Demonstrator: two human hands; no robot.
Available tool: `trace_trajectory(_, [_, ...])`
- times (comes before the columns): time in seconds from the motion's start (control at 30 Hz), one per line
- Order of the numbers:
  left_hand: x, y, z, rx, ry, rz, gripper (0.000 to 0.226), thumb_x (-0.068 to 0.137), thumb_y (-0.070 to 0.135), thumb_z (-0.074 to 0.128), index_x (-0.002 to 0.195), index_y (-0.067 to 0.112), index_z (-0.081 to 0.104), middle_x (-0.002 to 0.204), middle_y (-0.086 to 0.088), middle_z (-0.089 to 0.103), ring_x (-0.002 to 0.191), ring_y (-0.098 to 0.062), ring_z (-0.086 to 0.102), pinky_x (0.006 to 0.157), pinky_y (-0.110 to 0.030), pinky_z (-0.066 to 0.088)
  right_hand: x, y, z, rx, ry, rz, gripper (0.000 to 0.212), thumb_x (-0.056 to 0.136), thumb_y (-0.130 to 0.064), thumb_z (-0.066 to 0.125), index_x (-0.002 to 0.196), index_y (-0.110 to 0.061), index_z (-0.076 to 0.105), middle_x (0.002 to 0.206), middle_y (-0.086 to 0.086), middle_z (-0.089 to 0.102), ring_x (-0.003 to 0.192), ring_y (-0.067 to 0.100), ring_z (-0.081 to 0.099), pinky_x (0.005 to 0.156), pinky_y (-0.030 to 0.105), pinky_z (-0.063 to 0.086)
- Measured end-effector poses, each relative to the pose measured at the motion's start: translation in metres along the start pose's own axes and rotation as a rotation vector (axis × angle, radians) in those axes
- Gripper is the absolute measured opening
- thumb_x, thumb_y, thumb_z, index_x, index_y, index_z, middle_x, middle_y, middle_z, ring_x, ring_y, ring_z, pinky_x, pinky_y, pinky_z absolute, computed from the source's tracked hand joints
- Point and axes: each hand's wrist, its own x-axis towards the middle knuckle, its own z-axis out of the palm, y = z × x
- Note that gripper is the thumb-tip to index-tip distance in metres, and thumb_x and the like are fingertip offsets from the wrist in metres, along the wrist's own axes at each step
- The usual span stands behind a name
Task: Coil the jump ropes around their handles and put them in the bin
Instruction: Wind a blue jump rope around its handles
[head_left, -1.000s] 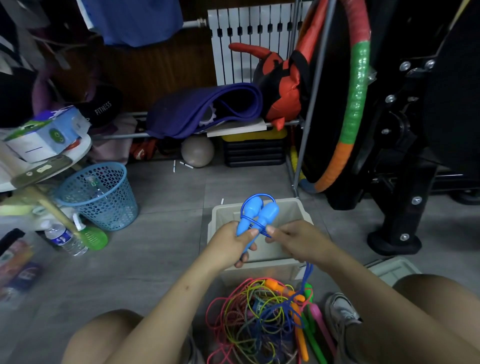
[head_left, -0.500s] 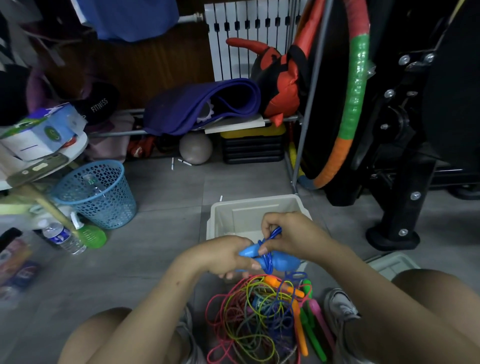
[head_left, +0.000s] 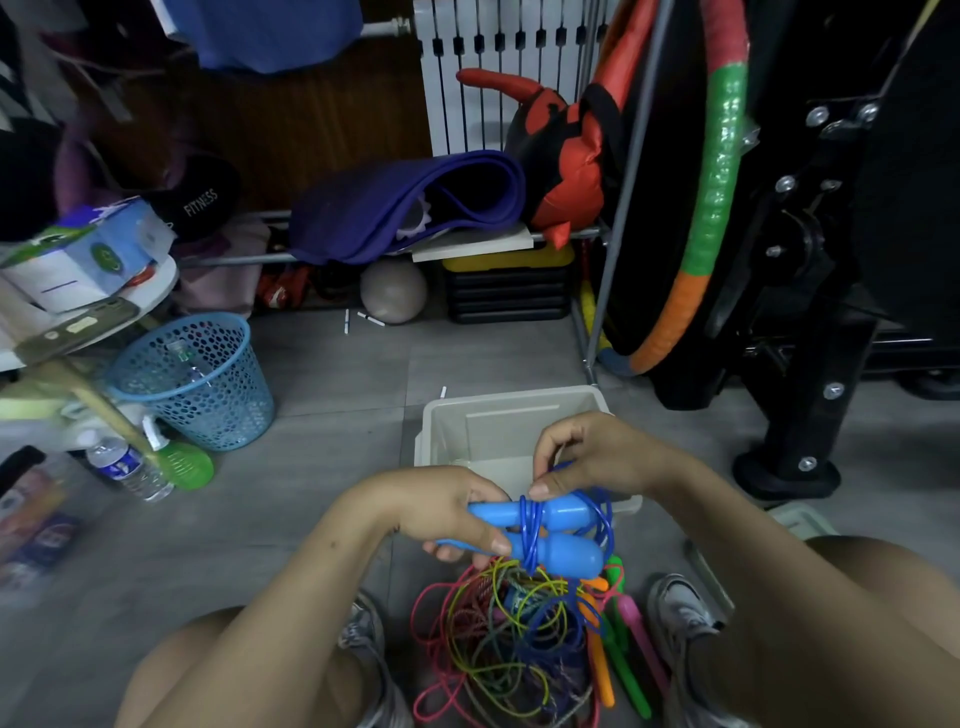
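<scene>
Blue jump rope (head_left: 540, 535) in both hands; blue basket (head_left: 197, 384) holds bottle (head_left: 189, 361).

The blue handles (head_left: 545, 535), upright a second ago, were turned to lie level side by side, low over the near edge of the bin (head_left: 498, 415). The left hand (head_left: 441, 512) gripped their left ends. The right hand (head_left: 587, 457) had laid more turns of blue rope (head_left: 531, 530) round their middle.
</scene>
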Motion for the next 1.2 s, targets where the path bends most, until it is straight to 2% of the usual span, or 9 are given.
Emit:
trace_trajectory(0.23, [-0.011,-0.003,-0.001,-0.150,0.012,0.094,0.018,0.084,0.017,0.063,0.094,0.005,0.055,0.066,0.008,0.064,0.045,-0.005,0.045,0.042,-0.017,0.033,-0.002,0.002,0.007,0.257,0.107,0.135,0.023,0.053,-0.035,0.081,0.060,-0.017,0.069,0.065,0.010,0.055,0.059,0.017,0.046,0.056,0.026,0.034])
trace_trajectory(0.33, [-0.015,-0.003,-0.002,-0.189,0.049,0.152,0.017,0.081,0.019,0.062,0.090,0.007,0.055,0.067,0.008,0.065,0.046,-0.007,0.045,0.042,-0.017,0.033,-0.006,-0.004,0.008,0.306,0.085,0.106,0.023,0.079,-0.032,0.067,0.079,-0.010,0.072,0.071,0.008,0.065,0.060,0.010,0.056,0.055,0.019,0.045])
trace_trajectory(0.47, [-0.018,-0.009,-0.009,-0.262,0.153,0.221,0.020,0.079,0.027,0.066,0.087,0.011,0.056,0.070,0.004,0.065,0.046,-0.010,0.045,0.044,-0.020,0.034,-0.011,-0.005,0.009,0.436,0.034,0.146,0.045,0.089,-0.047,0.043,0.105,-0.014,0.069,0.096,0.002,0.073,0.083,0.008,0.068,0.069,0.018,0.051])
trace_trajectory(0.57, [-0.018,-0.011,-0.010,-0.293,0.206,0.237,0.016,0.081,0.026,0.064,0.086,0.012,0.057,0.070,0.001,0.065,0.045,-0.011,0.045,0.044,-0.020,0.033,-0.011,-0.004,0.013,0.460,-0.032,0.200,0.075,0.078,-0.075,0.042,0.111,-0.011,0.063,0.112,0.011,0.068,0.103,0.021,0.064,0.088,0.034,0.046])
trace_trajectory(0.67, [-0.014,-0.011,-0.010,-0.425,0.318,0.246,0.020,0.081,0.028,0.061,0.090,0.010,0.057,0.068,-0.001,0.062,0.044,-0.011,0.042,0.042,-0.018,0.031,-0.009,0.000,0.017,0.460,-0.060,0.116,0.098,0.055,-0.091,0.048,0.115,-0.015,0.059,0.089,0.004,0.067,0.069,0.014,0.057,0.068,0.030,0.040])
trace_trajectory(0.77, [-0.011,-0.011,-0.016,-0.469,0.481,0.214,0.026,0.080,0.030,0.059,0.095,0.009,0.057,0.067,0.000,0.061,0.044,-0.009,0.043,0.041,-0.017,0.032,-0.013,0.001,0.028,0.355,0.014,0.051,0.069,0.077,-0.074,0.049,0.114,-0.018,0.061,0.087,-0.010,0.068,0.064,0.006,0.046,0.064,0.021,0.037])
trace_trajectory(0.87, [-0.008,-0.011,-0.016,-0.409,0.516,0.183,0.021,0.082,0.029,0.062,0.091,0.011,0.058,0.066,0.000,0.062,0.045,-0.010,0.045,0.041,-0.018,0.033,-0.015,-0.002,0.033,0.154,0.145,0.041,0.039,0.090,-0.047,0.044,0.084,-0.013,0.063,0.056,-0.021,0.056,0.053,-0.002,0.041,0.060,0.017,0.032])
trace_trajectory(0.97, [0.000,-0.010,-0.009,-0.370,0.584,0.134,0.007,0.093,0.020,0.060,0.089,0.015,0.058,0.066,0.002,0.062,0.044,-0.011,0.044,0.042,-0.019,0.032,-0.010,0.002,0.034,-0.061,0.202,0.034,0.029,0.097,-0.028,0.048,0.090,-0.006,0.067,0.062,-0.014,0.057,0.056,-0.005,0.047,0.063,0.017,0.037])
trace_trajectory(1.2, [0.019,-0.017,-0.001,-0.181,0.714,0.013,0.012,0.092,0.016,0.059,0.081,0.019,0.056,0.067,-0.002,0.060,0.039,-0.006,0.043,0.042,-0.017,0.036,-0.015,0.006,0.046,-0.745,0.296,0.007,0.030,0.096,-0.039,0.045,0.093,-0.016,0.062,0.086,0.004,0.065,0.084,0.024,0.059,0.069,0.033,0.039])
